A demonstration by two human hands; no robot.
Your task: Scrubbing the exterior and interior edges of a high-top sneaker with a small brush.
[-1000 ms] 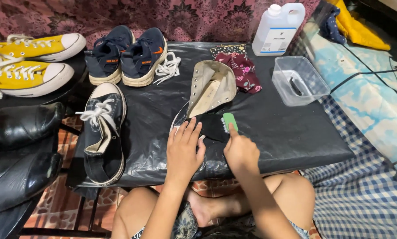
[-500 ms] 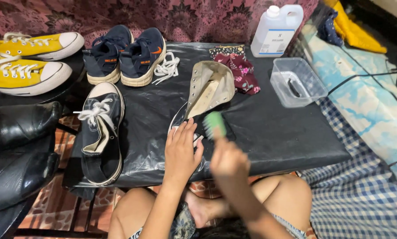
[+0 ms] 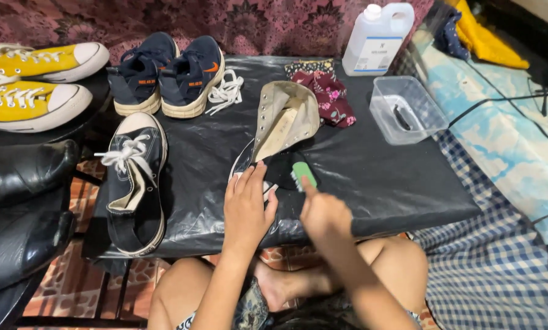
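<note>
Head view, looking down. Item: black high-top sneaker (image 3: 274, 143), lying on its side on the black plastic-covered counter (image 3: 372, 177), pale lining open, toe end toward the person.

Left hand (image 3: 246, 205): flat, fingers spread, pressing the toe end down; the grip is a holding press, not a closed grasp. Right hand (image 3: 323, 211): grip closed around a small green-handled brush (image 3: 303, 174), which pokes out just ahead of its fingers and touches the shoe's dark upper; the hand is blurred.

Step judged: scrubbing the upper. The next stroke seems to need a steady press from the left hand and short passes.

Beyond the hands: clear tub (image 3: 405, 110), white jug (image 3: 378, 38), floral cloth (image 3: 332, 98). Left of the left hand: matching black sneaker (image 3: 133, 183), loose white lace (image 3: 226, 91), navy pair (image 3: 167, 73).
</note>
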